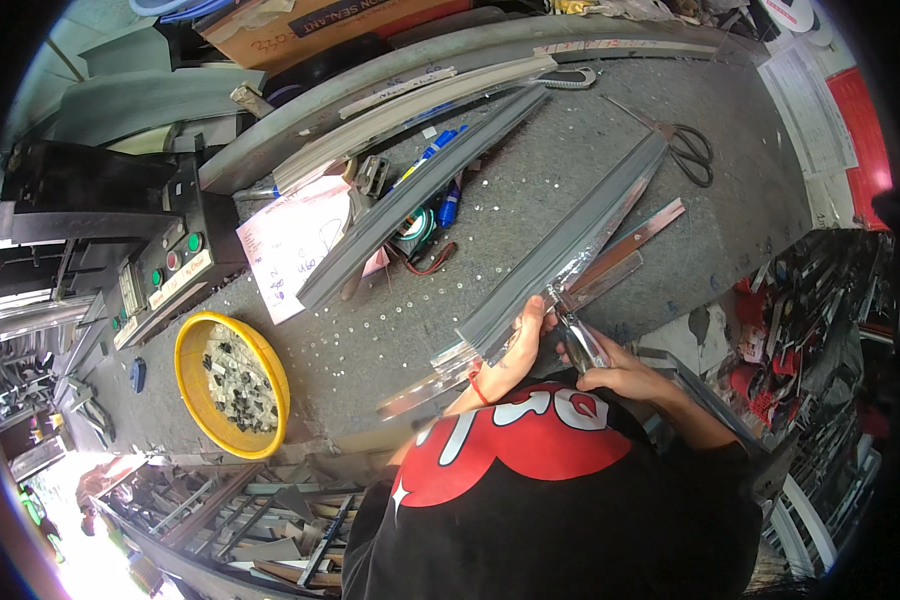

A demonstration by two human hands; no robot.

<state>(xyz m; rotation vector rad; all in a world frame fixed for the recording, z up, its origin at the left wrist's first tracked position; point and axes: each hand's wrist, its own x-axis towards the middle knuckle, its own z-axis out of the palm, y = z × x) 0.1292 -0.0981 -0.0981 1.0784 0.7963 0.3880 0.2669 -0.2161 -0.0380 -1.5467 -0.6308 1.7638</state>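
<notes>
Firm grips at grey worktop (345,400)

Long grey ribbed strips (570,238) slant near right; a round yellow basket (240,447) stands near left. Fingers of the left hand (515,358) clasp the strips' right edge; those of the right hand (625,375) wrap a silver metal hand tool (581,342) beside it.

Bright light (95,560) glares at lower left, past a broad grey workbench (745,135).
</notes>
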